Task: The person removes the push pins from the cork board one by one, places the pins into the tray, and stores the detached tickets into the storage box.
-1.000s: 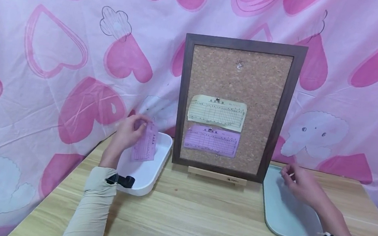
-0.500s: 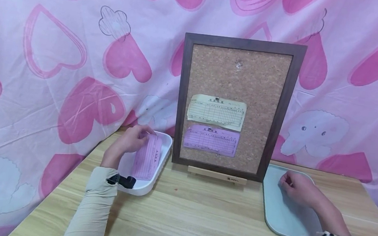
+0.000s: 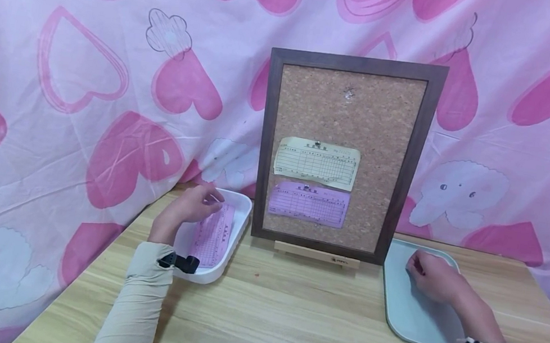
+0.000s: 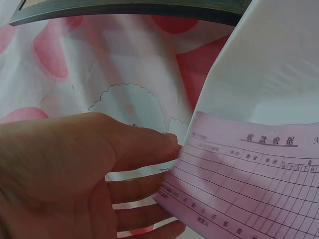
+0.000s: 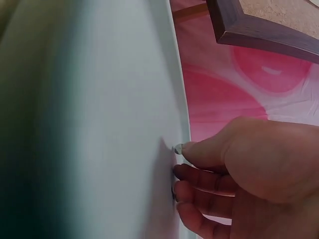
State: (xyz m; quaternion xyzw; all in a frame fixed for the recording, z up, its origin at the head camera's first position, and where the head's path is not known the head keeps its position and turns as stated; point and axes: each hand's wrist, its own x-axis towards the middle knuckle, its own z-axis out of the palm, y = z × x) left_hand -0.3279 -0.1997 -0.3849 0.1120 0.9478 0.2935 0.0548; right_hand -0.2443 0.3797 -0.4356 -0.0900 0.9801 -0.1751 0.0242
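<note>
Thumb and fingers of the left hand (image 3: 193, 204) stand slightly apart at the short edge of the pink slip (image 3: 211, 240), with no firm pinch that I can see. A second ago that slip hung upright from them; now it lies down inside the white tray (image 3: 243, 205), left of centre in the head view. To my eye it's being let go: the tray seems to carry it, so the setting down looks all but done.

The fingers of the right hand (image 3: 433, 275) have gathered in and sunk lower over the green tray (image 3: 398, 310), at the frame's right. They're loosely bent, but I can't tell whether they hold anything small.

Upper centre, the cork board (image 3: 347, 117) is just as it was, its cream slip (image 3: 315, 162) above a purple slip (image 3: 308, 205), upright on the bench (image 3: 298, 321).
</note>
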